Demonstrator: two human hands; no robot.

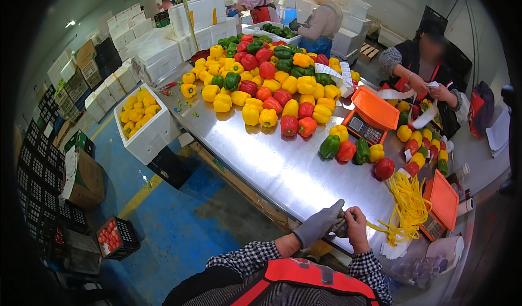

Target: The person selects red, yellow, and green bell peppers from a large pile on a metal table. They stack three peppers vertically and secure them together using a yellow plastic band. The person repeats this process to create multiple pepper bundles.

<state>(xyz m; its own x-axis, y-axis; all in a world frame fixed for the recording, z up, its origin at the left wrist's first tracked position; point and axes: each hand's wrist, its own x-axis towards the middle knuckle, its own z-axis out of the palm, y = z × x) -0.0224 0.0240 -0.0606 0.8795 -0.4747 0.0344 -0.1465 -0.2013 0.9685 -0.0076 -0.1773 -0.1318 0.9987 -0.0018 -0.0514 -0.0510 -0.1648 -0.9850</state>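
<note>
At the near edge of the steel table (pixel 261 163), my left hand (pixel 320 223) wears a grey glove. My bare right hand (pixel 356 227) meets it and pinches grey glove fabric (pixel 339 225). Whether this fabric is the left glove's fingers or a second glove is unclear, and the left fingers are partly hidden. Right of my hands lies a heap of yellow strips (pixel 408 204) beside an orange scale (pixel 442 200). Beyond my hands stand a green bell pepper (pixel 329 147), an orange-red one (pixel 346 151), a yellow one (pixel 376 153) and a red one (pixel 384 168).
A large pile of bell peppers (pixel 265 82) covers the far table. Another orange scale (pixel 367 118) stands near a person (pixel 428 69) handling white labels. Two more people work behind. A foam box (pixel 142 122) of yellow peppers stands left; a crate (pixel 116 238) sits on the floor.
</note>
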